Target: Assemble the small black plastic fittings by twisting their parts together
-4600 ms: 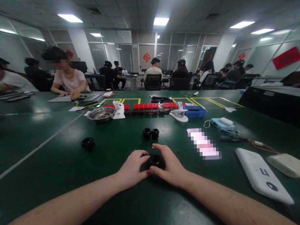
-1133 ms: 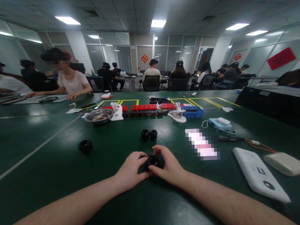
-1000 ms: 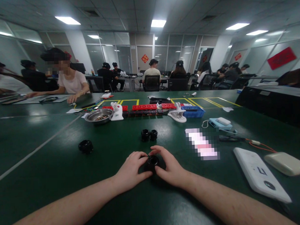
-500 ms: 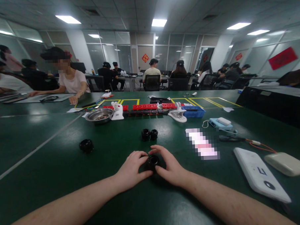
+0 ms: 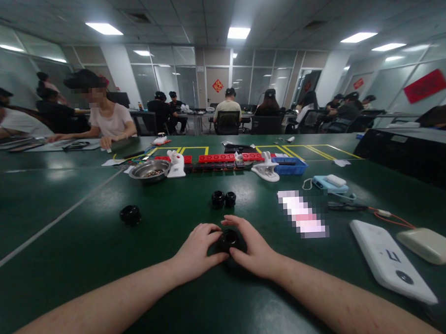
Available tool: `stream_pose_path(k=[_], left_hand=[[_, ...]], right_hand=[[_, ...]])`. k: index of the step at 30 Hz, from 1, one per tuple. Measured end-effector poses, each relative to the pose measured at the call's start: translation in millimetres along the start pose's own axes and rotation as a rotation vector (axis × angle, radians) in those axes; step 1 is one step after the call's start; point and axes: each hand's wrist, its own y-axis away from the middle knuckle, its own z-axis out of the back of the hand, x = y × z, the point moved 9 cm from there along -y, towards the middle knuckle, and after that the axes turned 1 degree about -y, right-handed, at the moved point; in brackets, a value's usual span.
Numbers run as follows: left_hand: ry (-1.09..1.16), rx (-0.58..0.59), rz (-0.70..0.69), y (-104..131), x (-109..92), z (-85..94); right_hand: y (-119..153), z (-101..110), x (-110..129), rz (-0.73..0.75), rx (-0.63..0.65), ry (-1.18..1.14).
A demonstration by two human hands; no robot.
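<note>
A glossy black round fitting [image 5: 230, 238] with a hole in its top stands on the green table between my hands. My left hand [image 5: 203, 247] curls round its left side, thumb at the near edge. On the other side my right hand [image 5: 250, 245] holds it, with the thumb at the front and the fingers arched over the back. Its lower part is in shadow. Farther off, two similar black fittings [image 5: 218, 199] stand side by side. Another black fitting [image 5: 130, 215] sits alone to the left.
Behind are a metal bowl [image 5: 149, 171] with small pieces, white clip stands [image 5: 266, 168], red strips [image 5: 217, 158] and a blue tray [image 5: 290, 166]. To the right lie a blurred-out phone [image 5: 302, 215], a white device [image 5: 393, 260] and a beige case [image 5: 429, 245]. A person [image 5: 110, 115] sits far left.
The view has shifted slightly, so the scene sits a little to the right. Both hands keep nearly the same hold on the black fitting.
</note>
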Motion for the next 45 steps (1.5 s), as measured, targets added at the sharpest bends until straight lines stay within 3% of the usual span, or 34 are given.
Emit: stream_pose_path(k=[6, 13, 20, 27, 33, 36, 41, 45], left_hand=[[-0.013, 0.003, -0.005, -1, -2, 0.2], [-0.009, 0.002, 0.001, 0, 1, -0.3], [-0.02, -0.008, -0.008, 1, -2, 1.2], [-0.047, -0.025, -0.024, 2, -3, 2.3], [-0.046, -0.029, -0.028, 2, -5, 2.8], [-0.046, -0.037, -0.038, 1, -5, 1.5], [-0.048, -0.038, -0.036, 1, -2, -0.1], [-0.035, -0.019, -0.027, 2, -2, 0.0]], right_hand=[[-2, 7, -13, -0.147, -0.112, 0.088], [-1, 0, 2, 0.0, -0.011, 0.001], [-3, 3, -13, -0.163, -0.127, 0.127], [-2, -6, 3, 0.011, -0.007, 0.05], [-4, 3, -9, -0.127, -0.145, 0.149], [-4, 1, -12, -0.148, -0.12, 0.126], [-2, -7, 1, -0.016, -0.003, 0.046], [-2, -1, -4, -0.058, -0.063, 0.091]])
